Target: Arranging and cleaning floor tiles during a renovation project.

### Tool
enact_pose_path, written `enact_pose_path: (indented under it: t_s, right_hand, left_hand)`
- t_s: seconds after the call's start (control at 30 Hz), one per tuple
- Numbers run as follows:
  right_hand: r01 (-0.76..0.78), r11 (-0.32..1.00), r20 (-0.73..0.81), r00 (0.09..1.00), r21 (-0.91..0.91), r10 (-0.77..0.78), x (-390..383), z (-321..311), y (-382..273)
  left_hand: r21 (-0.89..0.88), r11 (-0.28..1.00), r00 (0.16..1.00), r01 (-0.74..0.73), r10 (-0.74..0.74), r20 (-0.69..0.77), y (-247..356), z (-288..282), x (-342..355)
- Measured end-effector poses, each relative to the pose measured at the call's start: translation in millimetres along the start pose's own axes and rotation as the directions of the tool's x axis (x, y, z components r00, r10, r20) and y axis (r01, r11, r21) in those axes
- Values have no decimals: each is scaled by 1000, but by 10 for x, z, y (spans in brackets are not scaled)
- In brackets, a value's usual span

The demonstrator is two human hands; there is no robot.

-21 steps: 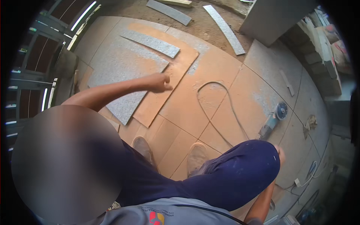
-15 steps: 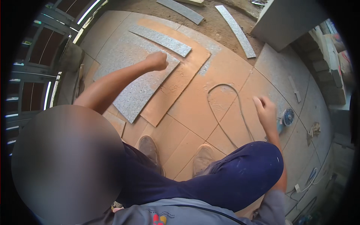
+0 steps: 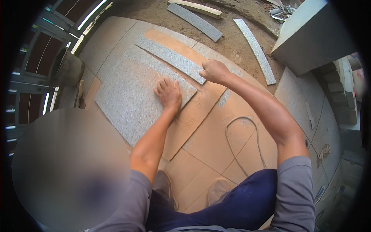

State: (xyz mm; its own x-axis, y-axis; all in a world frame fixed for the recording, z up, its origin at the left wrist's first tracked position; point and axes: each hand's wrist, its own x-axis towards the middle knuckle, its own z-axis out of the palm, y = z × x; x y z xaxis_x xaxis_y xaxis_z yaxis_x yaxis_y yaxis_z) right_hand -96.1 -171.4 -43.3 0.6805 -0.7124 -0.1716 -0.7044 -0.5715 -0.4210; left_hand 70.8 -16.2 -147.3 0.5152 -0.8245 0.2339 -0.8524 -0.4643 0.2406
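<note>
Granite: one slab (image 3: 135, 100) under left hand (image 3: 169, 94), three strips (image 3: 172, 58).

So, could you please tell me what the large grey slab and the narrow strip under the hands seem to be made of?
Large slab: probably granite or similar stone, speckled grey, matt, dusty. Narrow strip: the same speckled grey grain, seemingly cut from like stone, straight sawn edges.

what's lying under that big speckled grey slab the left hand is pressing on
The grey slab lies on an orange-brown board, which shows past its right edge, on the tiled floor. The left hand rests flat on top. What is beneath the slab's middle is covered.
</note>
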Motion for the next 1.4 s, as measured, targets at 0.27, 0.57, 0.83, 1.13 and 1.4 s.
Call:
enact_pose_path:
  t_s: [0.27, 0.57, 0.83, 1.13, 1.4]
  right_hand:
    - [-239, 969, -265, 932, 60, 246, 1214, -51, 621]
    - [-533, 846, -571, 685, 30, 452, 1957, 86, 1237]
    - [-522, 844, -407, 750, 122, 522, 2259, 132, 1698]
    - [-198, 861, -369, 841, 468, 395, 2089, 116, 1419]
    - [27, 613, -332, 859, 789, 390, 1061, -416, 968]
  left_hand:
    - [-11, 999, 999, 32, -32, 11, 61, 85, 62]
    - [41, 999, 998, 31, -33, 54, -26, 107, 84]
    - [43, 999, 999, 22, -23, 44, 14, 137, 104]
    - [28, 1000, 999, 8, -9, 52, 54, 152, 100]
    - [29, 999, 998, 26, -28, 60, 8, 124, 92]
